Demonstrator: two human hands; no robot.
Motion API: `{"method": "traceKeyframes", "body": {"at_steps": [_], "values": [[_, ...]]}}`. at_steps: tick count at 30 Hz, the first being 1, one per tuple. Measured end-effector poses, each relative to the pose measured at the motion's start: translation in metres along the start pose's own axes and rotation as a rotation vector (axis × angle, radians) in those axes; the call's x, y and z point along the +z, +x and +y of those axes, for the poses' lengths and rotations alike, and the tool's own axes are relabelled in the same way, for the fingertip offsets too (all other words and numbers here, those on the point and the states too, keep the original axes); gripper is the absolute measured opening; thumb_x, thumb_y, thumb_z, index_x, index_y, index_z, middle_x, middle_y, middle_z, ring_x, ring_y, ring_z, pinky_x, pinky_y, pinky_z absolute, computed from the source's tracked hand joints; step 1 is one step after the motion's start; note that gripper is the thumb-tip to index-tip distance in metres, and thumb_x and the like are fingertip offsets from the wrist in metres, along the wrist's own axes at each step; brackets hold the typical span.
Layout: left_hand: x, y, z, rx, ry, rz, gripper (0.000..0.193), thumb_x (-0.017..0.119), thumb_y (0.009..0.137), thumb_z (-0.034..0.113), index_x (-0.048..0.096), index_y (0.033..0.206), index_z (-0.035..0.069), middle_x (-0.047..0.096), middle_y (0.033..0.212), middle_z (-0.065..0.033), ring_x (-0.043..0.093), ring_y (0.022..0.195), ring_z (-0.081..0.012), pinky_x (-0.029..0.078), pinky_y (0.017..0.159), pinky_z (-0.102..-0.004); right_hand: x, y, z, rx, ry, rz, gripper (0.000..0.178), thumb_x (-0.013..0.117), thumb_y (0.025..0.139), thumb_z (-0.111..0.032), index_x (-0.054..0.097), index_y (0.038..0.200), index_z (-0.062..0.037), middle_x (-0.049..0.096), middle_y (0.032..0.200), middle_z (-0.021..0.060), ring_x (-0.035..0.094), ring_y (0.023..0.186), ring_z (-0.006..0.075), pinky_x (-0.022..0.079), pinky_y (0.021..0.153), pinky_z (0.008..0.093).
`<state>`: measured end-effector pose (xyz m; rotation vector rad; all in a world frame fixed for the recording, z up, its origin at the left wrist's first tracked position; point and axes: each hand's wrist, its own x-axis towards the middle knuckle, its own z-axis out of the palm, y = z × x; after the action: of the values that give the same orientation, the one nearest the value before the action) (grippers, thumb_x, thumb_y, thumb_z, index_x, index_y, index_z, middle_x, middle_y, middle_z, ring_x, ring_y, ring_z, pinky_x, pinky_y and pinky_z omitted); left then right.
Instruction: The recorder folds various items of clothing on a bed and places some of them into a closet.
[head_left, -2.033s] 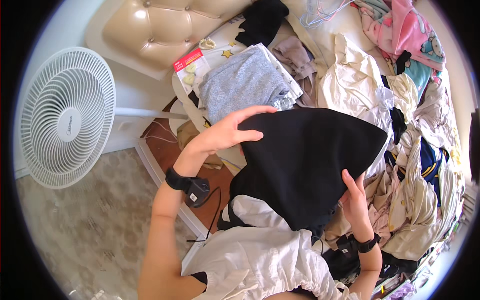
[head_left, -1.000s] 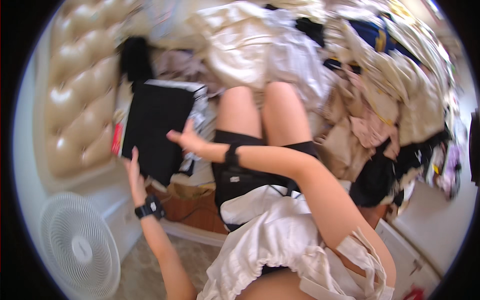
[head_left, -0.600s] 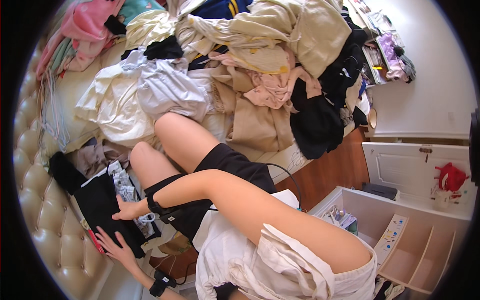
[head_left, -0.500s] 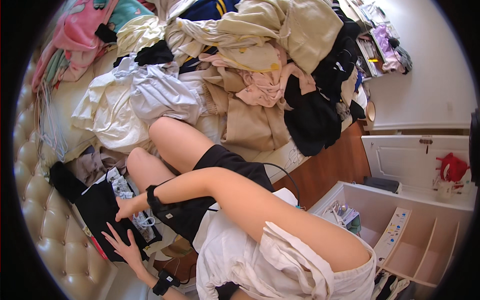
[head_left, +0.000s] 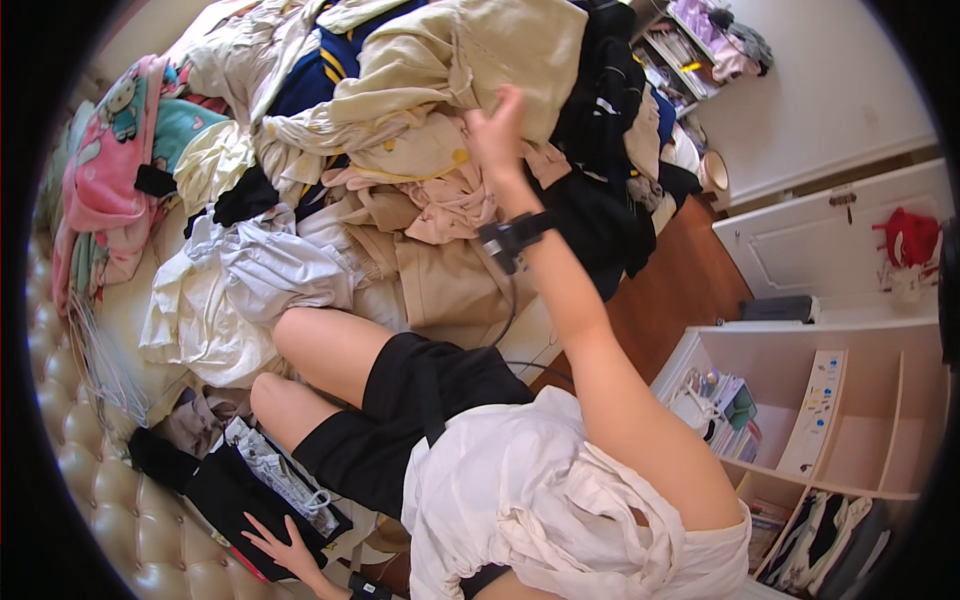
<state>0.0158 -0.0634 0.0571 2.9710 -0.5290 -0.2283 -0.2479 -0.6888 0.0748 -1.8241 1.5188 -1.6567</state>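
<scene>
My left hand (head_left: 290,553) lies flat with fingers spread on a folded black cloth (head_left: 235,488) beside the tufted headboard. White clothing with ruffled trim and a pale cord (head_left: 285,478) lies next to that cloth. Stretched over the heap on the bed, my right hand (head_left: 496,140) has its thumb and fingers apart, with nothing seen in it. It is over the edge of a big cream garment (head_left: 520,60), close to a light pink garment (head_left: 455,205). Whether it touches either one I cannot tell.
Beige trousers (head_left: 455,285), white garments (head_left: 285,265) and black clothes (head_left: 585,225) cover the bed. Thin hangers (head_left: 105,370) lie by the tufted headboard (head_left: 105,500). An open-compartment shelf unit (head_left: 870,410) stands at right. A dark cable (head_left: 512,315) runs from my right wrist.
My right hand has left the black cloth and swung up and right to the clothes heap. My left hand stays on the black cloth. The view has shifted.
</scene>
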Motion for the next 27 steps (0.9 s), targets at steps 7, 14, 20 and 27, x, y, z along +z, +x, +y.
{"method": "traceKeyframes", "body": {"at_steps": [7, 14, 20, 27], "values": [[-0.002, 0.002, 0.015, -0.003, 0.042, -0.032, 0.070, 0.054, 0.081, 0.047, 0.018, 0.140, 0.034, 0.011, 0.145, -0.0215, 0.017, 0.132, -0.0389, 0.018, 0.103, -0.0515, -0.175, -0.034, 0.149, 0.698, -0.826, -0.433, 0.070, 0.067, 0.067, -0.034, 0.035, 0.127, -0.0155, 0.037, 0.131, 0.0105, 0.030, 0.126, 0.0283, 0.020, 0.096, 0.0618], [-0.001, -0.002, 0.019, -0.024, 0.150, -0.032, 0.072, 0.052, 0.082, 0.048, 0.013, 0.141, 0.034, 0.010, 0.144, -0.0247, 0.018, 0.130, -0.0421, 0.019, 0.105, -0.0487, -0.191, -0.092, 0.158, 0.576, -0.870, -0.528, 0.044, 0.058, 0.079, -0.032, 0.046, 0.113, -0.0084, 0.055, 0.112, 0.0095, 0.045, 0.110, 0.0291, 0.034, 0.084, 0.0548], [0.011, 0.004, -0.003, -0.003, 0.094, -0.019, 0.074, 0.054, 0.082, 0.044, 0.010, 0.141, 0.036, 0.004, 0.147, -0.0170, 0.013, 0.133, -0.0382, 0.021, 0.094, -0.0652, -0.178, 0.011, 0.123, 0.659, -0.551, -0.071, 0.072, 0.064, 0.066, -0.044, 0.038, 0.125, -0.0100, 0.047, 0.125, 0.0169, 0.037, 0.121, 0.0345, 0.015, 0.098, 0.0632], [0.017, 0.002, 0.009, -0.080, 0.152, -0.025, 0.073, 0.054, 0.082, 0.043, 0.010, 0.140, 0.037, 0.005, 0.147, -0.0152, 0.013, 0.133, -0.0377, 0.022, 0.094, -0.0656, -0.146, 0.101, 0.210, 0.699, -0.366, -0.144, 0.060, 0.057, 0.073, -0.042, 0.047, 0.122, -0.0089, 0.050, 0.121, 0.0220, 0.043, 0.117, 0.0394, 0.025, 0.095, 0.0616]]}}
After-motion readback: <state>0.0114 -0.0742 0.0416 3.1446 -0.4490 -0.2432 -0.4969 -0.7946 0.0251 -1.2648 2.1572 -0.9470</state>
